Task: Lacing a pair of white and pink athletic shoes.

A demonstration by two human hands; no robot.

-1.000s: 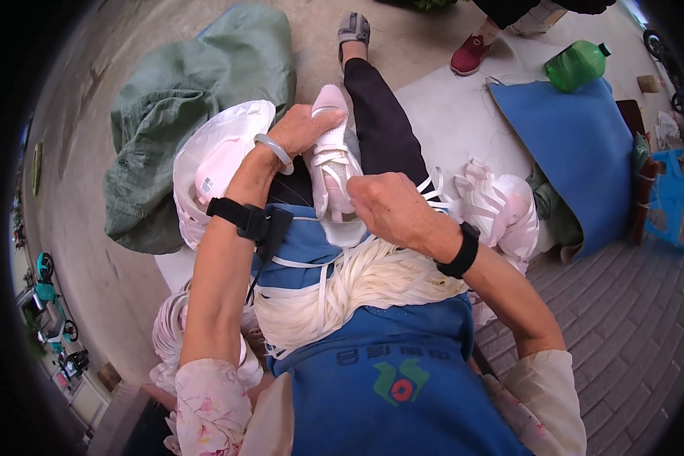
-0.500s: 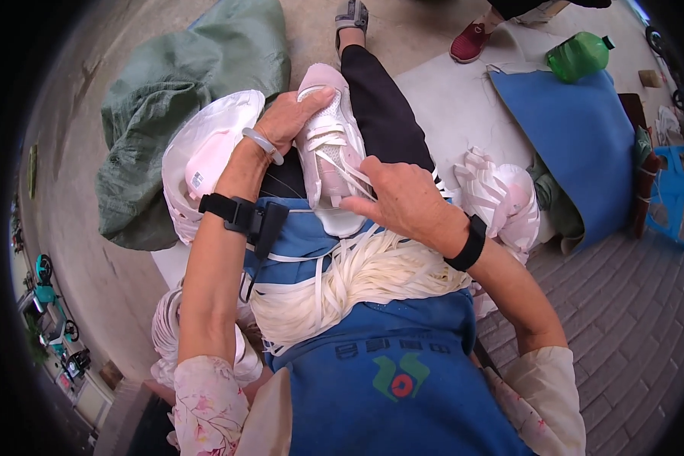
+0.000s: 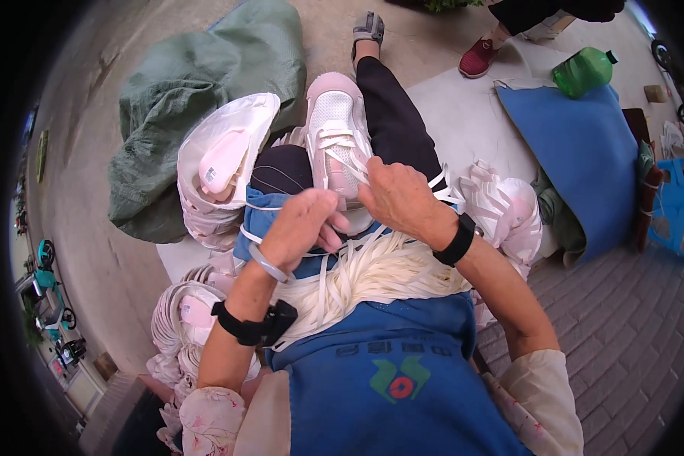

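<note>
A pink-and-white sneaker (image 3: pixel 332 114) lies on my lap, toe pointing away, with a white shoelace (image 3: pixel 340 142) criss-crossing its lower eyelets. My right hand (image 3: pixel 404 199) is closed in a pinch on the lace at the right side of the shoe's opening. Close to it, my left hand (image 3: pixel 300 228) has its fingers curled at the left of the opening. What those fingers hold, if anything, cannot be made out. A thick bundle of cream shoelaces (image 3: pixel 403 266) rests across my blue apron (image 3: pixel 334 380), just below both hands.
Stacked pink-and-white shoe uppers stand at left (image 3: pixel 224 163), lower left (image 3: pixel 194 311) and right (image 3: pixel 509 209). A green sack (image 3: pixel 197 99) lies beyond. To the right are a blue sheet (image 3: pixel 577 152), a green bottle (image 3: pixel 585 72) and a blue stool (image 3: pixel 672 197). Another person's red shoe (image 3: pixel 479 58) shows at the top.
My left hand has let go of the sneaker's toe and come back toward its opening, beside my right hand. My right hand stays at the laces. The view has shifted slightly.
</note>
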